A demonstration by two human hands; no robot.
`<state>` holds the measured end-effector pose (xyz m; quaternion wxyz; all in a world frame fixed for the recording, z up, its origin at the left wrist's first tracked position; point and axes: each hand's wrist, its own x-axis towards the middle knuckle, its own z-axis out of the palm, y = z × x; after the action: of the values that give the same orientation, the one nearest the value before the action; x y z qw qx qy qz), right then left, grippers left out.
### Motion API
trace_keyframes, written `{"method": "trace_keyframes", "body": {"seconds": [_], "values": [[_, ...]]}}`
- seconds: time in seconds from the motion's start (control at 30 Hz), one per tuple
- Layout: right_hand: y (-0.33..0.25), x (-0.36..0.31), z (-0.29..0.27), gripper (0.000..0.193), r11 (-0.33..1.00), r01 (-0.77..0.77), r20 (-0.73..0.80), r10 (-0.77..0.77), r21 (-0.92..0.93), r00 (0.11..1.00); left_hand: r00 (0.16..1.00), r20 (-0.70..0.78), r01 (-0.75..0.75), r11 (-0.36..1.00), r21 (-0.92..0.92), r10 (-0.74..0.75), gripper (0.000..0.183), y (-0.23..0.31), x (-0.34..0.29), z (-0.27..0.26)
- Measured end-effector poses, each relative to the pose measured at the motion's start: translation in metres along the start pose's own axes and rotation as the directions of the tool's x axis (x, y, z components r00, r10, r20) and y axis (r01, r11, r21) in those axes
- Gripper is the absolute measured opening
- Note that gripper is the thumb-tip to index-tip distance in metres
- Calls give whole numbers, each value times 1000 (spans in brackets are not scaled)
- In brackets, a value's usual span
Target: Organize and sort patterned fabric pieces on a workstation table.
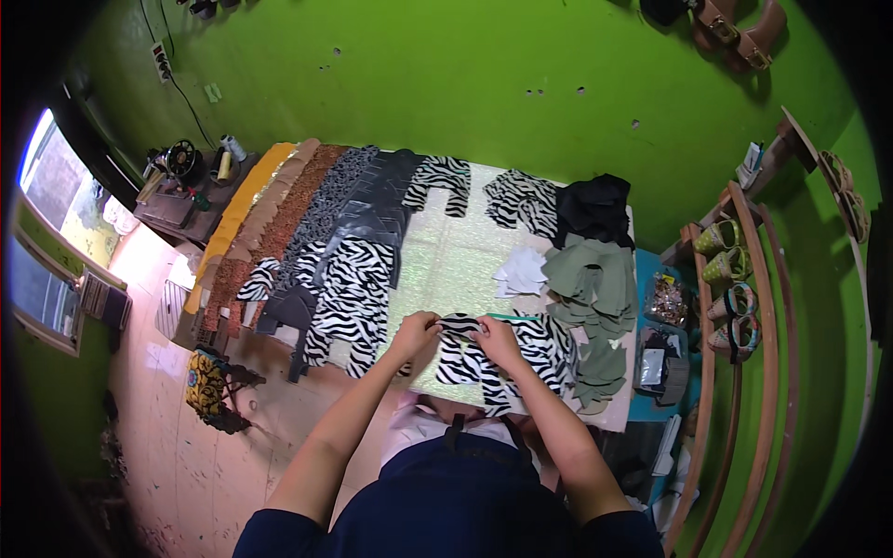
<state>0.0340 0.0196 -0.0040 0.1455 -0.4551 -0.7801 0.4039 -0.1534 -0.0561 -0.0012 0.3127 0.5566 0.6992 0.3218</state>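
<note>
Between my two hands, above the table's near edge, is a small curved zebra-print piece [459,325]. My left hand [419,333] pinches its left end, and my right hand [498,339] grips the right end. Below and to the right lie more black-and-white zebra-print cut pieces [546,352], partly covered by my right forearm. A thin green strip or tool [514,317] lies just right of my right hand; I cannot tell whether the hand touches it. Another zebra-print stack [349,302] lies left of my left hand.
The table [446,246] carries rows of yellow, brown and grey cut pieces on the left, white pieces [520,272] and olive-green pieces [591,279] on the right. A sewing machine [179,160] stands far left. Wooden racks with shoes [721,237] and blue bins [666,302] are at right.
</note>
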Motion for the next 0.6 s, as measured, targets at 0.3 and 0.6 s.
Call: {"method": "trace_keyframes", "body": {"seconds": [0.3, 0.6], "values": [[-20, 12, 72, 32, 994, -108, -121, 108, 1, 987, 995, 96, 19, 987, 160, -35, 17, -45, -4, -32], [-40, 14, 72, 38, 948, -185, -128, 156, -259, 979, 961, 221, 98, 949, 298, -169, 30, -49, 3, -40]]}}
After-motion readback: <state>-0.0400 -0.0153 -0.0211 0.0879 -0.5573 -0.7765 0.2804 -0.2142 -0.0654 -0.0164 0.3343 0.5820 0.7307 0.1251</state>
